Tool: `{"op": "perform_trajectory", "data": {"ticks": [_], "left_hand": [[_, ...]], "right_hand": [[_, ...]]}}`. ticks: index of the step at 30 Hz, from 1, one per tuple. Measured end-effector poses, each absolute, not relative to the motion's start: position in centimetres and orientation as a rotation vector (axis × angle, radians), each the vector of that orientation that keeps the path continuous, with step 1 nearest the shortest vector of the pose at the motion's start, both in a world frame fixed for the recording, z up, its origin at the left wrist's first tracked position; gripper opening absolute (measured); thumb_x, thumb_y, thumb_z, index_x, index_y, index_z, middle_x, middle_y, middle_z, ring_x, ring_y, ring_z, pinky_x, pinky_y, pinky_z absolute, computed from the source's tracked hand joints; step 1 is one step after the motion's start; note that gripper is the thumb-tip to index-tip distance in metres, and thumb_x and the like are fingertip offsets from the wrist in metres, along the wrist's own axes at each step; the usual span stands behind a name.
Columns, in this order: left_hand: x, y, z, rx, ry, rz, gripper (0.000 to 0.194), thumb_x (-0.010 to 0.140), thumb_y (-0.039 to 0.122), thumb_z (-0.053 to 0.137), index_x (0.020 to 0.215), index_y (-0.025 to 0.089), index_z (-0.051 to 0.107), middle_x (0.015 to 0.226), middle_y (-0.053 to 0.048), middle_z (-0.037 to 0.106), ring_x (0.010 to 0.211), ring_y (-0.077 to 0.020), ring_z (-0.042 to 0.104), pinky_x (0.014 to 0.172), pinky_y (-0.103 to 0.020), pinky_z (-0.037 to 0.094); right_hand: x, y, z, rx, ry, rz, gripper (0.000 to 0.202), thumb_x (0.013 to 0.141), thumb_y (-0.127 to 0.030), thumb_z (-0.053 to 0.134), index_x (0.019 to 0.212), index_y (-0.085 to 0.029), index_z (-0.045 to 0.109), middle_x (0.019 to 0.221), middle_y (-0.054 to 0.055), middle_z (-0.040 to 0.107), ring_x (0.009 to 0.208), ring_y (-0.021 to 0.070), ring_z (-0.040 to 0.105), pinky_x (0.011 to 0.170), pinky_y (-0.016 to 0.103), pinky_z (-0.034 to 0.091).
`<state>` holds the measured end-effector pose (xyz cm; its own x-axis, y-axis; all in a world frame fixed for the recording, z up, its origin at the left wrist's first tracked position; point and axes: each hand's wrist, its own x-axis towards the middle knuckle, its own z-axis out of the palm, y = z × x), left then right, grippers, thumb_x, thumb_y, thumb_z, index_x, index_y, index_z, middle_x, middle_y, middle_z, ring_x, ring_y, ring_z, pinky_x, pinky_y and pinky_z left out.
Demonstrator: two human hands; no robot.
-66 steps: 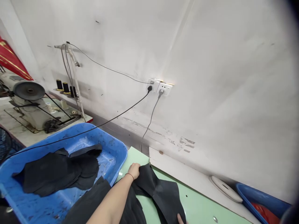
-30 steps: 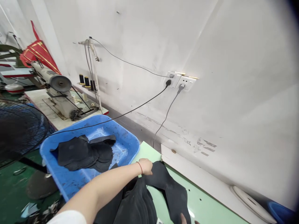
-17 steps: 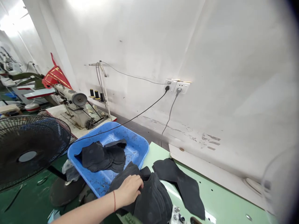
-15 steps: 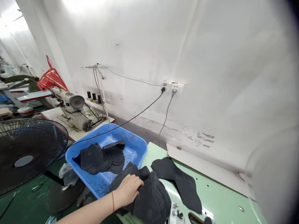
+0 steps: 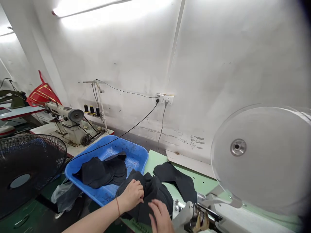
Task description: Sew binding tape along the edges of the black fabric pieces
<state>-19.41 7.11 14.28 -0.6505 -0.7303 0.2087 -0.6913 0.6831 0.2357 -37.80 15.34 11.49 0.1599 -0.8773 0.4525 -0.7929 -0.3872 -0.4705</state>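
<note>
— Far left? 
— Black floor fan (image 5: 23, 174), grille facing the camera, standing on the green floor. Behind it, a sewing machine (image 5: 69, 124) on its own white table, with dark thread spools (image 5: 91, 110) by the wall.

— Next along? 
— Blue plastic bin (image 5: 139, 154), scuffed and dirty inside. Holds a loose heap of black cut pieces (image 5: 102, 168), flat, overlapping, matte. A black cable (image 5: 131, 127) crossing over its rim up to the wall socket (image 5: 165, 98).

— And the stack under the hands? 
— Pile of black fabric pieces (image 5: 148, 192), same dull black cloth, layered and curved at the edges, lying on the near-left corner of the green tabletop (image 5: 201, 181), butted against the bin's right wall and partly hanging over the tabletop edge.

— Hands? 
— Left hand (image 5: 132, 195) (red string at the wrist) laid on the pile's left side, fingers curled and pressed into the top layers, gripping the cloth. Right hand (image 5: 160, 216) low in view, fingers spread flat on the pile's near edge, pinching nothing.

— Further right? 
— One separate black piece (image 5: 177, 181), long and waisted, flat on the tabletop just beyond the pile. Then a metal machine head (image 5: 194, 213), and above it a big clear round disc (image 5: 259, 158) with a metal hub.
</note>
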Motion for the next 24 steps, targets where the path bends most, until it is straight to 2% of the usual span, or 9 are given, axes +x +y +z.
{"op": "perform_trajectory", "data": {"ticks": [2, 5, 7, 9, 13, 17, 20, 22, 24], "left_hand": [[-19.3, 7.0, 14.2, 1.079, -2.662, -0.117, 0.026, 0.072, 0.037, 0.077, 0.073, 0.017, 0.06, 0.081, -0.003, 0.064, 0.089, -0.02, 0.052, 0.071, -0.033, 0.029], [-19.1, 7.2, 14.0, 1.032, -2.699, -0.025, 0.028, 0.073, 0.039, 0.076, 0.076, 0.016, 0.06, 0.085, -0.004, 0.064, 0.091, -0.021, 0.051, 0.072, -0.034, 0.029], [-18.8, 7.5, 13.8, 1.008, -2.713, 0.01, 0.03, 0.073, 0.042, 0.074, 0.078, 0.016, 0.06, 0.086, -0.004, 0.063, 0.091, -0.0209, 0.051, 0.073, -0.035, 0.029], [-18.6, 7.7, 13.5, 0.99, -2.717, 0.031, 0.031, 0.075, 0.044, 0.072, 0.08, 0.016, 0.059, 0.088, -0.004, 0.063, 0.092, -0.0207, 0.05, 0.073, -0.035, 0.029], [-17.9, 8.0, 13.0, 0.943, -2.712, 0.031, 0.032, 0.075, 0.045, 0.072, 0.082, 0.017, 0.059, 0.093, -0.003, 0.062, 0.094, -0.0204, 0.05, 0.074, -0.035, 0.03], [-17.2, 8.1, 13.1, 0.855, -2.707, -0.019, 0.042, 0.071, 0.051, 0.073, 0.095, 0.019, 0.058, 0.108, -0.003, 0.062, 0.099, -0.0195, 0.051, 0.08, -0.034, 0.032], [-16.5, 8.0, 14.2, 0.788, -2.667, -0.104, 0.048, 0.074, 0.054, 0.069, 0.104, 0.02, 0.057, 0.123, -0.006, 0.057, 0.112, -0.0232, 0.049, 0.089, -0.036, 0.031], [-16.1, 8.1, 15.5, 0.716, -2.623, -0.26, 0.039, 0.075, 0.053, 0.068, 0.096, 0.021, 0.06, 0.119, -0.005, 0.062, 0.121, -0.0262, 0.045, 0.097, -0.039, 0.027], [-15.9, 8.6, 17.4, 0.67, -2.541, -0.465, 0.034, 0.076, 0.052, 0.068, 0.088, 0.021, 0.062, 0.107, -0.004, 0.067, 0.123, -0.0268, 0.045, 0.104, -0.041, 0.021]], "right_hand": [[-37.1, 13.2, 12.1, -2.375, 1.657, -0.957, 0.04, 0.08, -0.009, 0.046, 0.114, -0.023, 0.061, 0.12, 0.009, 0.062, 0.112, 0.0261, 0.056, 0.091, 0.039, 0.048], [-36.5, 11.2, 12.6, -2.444, 1.686, -0.841, 0.028, 0.077, -0.004, 0.047, 0.09, -0.019, 0.066, 0.099, 0.008, 0.068, 0.097, 0.0269, 0.06, 0.081, 0.04, 0.048], [-36.4, 10.8, 12.4, -2.477, 1.701, -0.792, 0.022, 0.079, -0.005, 0.049, 0.085, -0.02, 0.064, 0.088, 0.005, 0.067, 0.087, 0.0247, 0.058, 0.073, 0.038, 0.046], [-36.5, 10.7, 12.1, -2.515, 1.696, -0.766, 0.019, 0.081, -0.006, 0.05, 0.086, -0.02, 0.062, 0.089, 0.004, 0.065, 0.086, 0.0232, 0.056, 0.072, 0.037, 0.042], [-37.0, 10.8, 11.4, -2.58, 1.65, -0.712, 0.017, 0.082, -0.006, 0.049, 0.076, -0.019, 0.058, 0.087, 0.004, 0.062, 0.085, 0.0226, 0.051, 0.072, 0.036, 0.037], [-37.3, 11.0, 11.9, -2.597, 1.571, -0.655, 0.021, 0.078, -0.003, 0.048, 0.079, -0.021, 0.058, 0.081, 0.005, 0.059, 0.081, 0.0245, 0.048, 0.071, 0.039, 0.034], [-37.0, 11.2, 13.5, -2.608, 1.406, -0.612, 0.023, 0.078, -0.002, 0.045, 0.078, -0.021, 0.056, 0.089, 0.005, 0.059, 0.089, 0.0242, 0.049, 0.078, 0.04, 0.037], [-36.7, 11.4, 15.0, -2.588, 1.296, -0.592, 0.024, 0.081, -0.002, 0.039, 0.081, -0.021, 0.054, 0.09, 0.005, 0.06, 0.089, 0.0222, 0.051, 0.086, 0.043, 0.037], [-36.7, 11.8, 16.7, -2.52, 1.255, -0.592, 0.025, 0.085, -0.005, 0.032, 0.085, -0.02, 0.052, 0.086, 0.006, 0.059, 0.083, 0.0216, 0.052, 0.084, 0.045, 0.039]]}}
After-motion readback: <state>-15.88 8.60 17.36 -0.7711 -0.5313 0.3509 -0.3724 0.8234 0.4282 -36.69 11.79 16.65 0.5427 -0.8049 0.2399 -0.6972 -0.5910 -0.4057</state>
